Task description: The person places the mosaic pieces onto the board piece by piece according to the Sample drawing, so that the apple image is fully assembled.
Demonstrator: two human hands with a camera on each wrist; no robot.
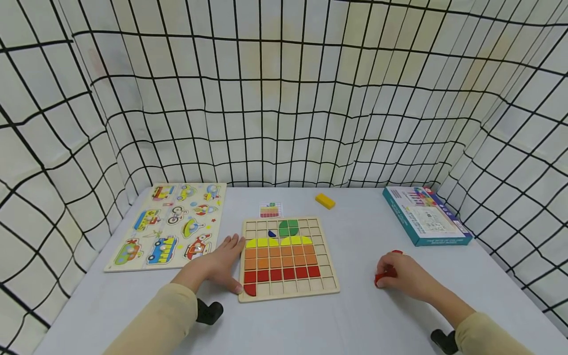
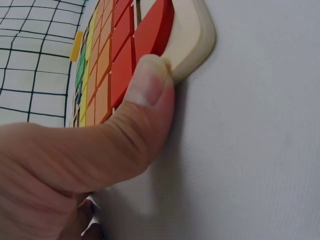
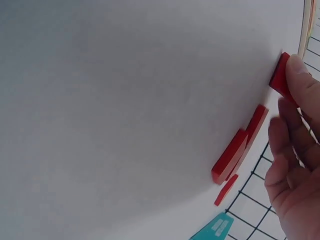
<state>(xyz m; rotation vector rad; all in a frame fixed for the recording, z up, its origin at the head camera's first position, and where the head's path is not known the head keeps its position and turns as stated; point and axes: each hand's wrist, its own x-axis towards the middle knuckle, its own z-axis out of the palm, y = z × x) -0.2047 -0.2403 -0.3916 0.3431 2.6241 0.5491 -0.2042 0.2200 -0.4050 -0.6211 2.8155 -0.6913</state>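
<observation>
A wooden grid board (image 1: 330,283) lies mid-table with rows of red, orange and yellow pieces, a green cluster (image 1: 288,228) and one dark blue piece (image 1: 272,233). My left hand (image 1: 223,262) rests along its left side, fingers extended. In the left wrist view, the thumb touches the board's corner beside a rounded red piece (image 2: 156,27). To the right of the board, my right hand (image 1: 406,276) pinches a red tile (image 3: 281,75) between thumb and fingers. Close by that hand, a few loose red pieces (image 3: 231,156) lie on the white table.
Behind the board are a small pattern card (image 1: 270,210) and a yellow block (image 1: 325,200). A vehicle picture board (image 1: 177,227) lies at left, a teal-edged box (image 1: 426,217) at back right. Black netting (image 1: 275,113) surrounds the table.
</observation>
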